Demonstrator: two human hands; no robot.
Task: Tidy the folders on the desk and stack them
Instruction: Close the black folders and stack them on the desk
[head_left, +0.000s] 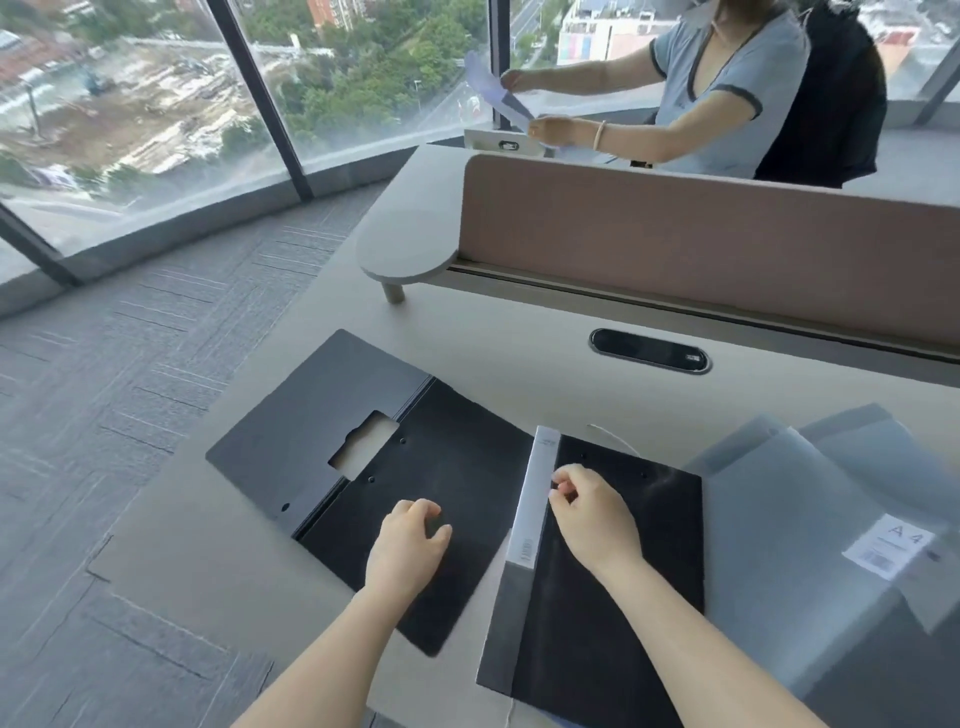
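A black folder (322, 431) lies spread open and flat on the desk's left part, its left cover overhanging the edge. My left hand (410, 545) hovers over its right cover with loosely curled fingers and holds nothing. A closed black folder (613, 582) with a white spine label lies to the right. My right hand (592, 514) rests on it near the spine, fingers curled; whether they pinch the cover edge is unclear. A translucent grey A4 folder (810, 519) lies open at the far right.
The beige desk (519, 353) has an oval cable port (649, 351) and a brown divider panel (727, 239) behind. A person sits beyond the divider holding papers. The floor and windows are on the left.
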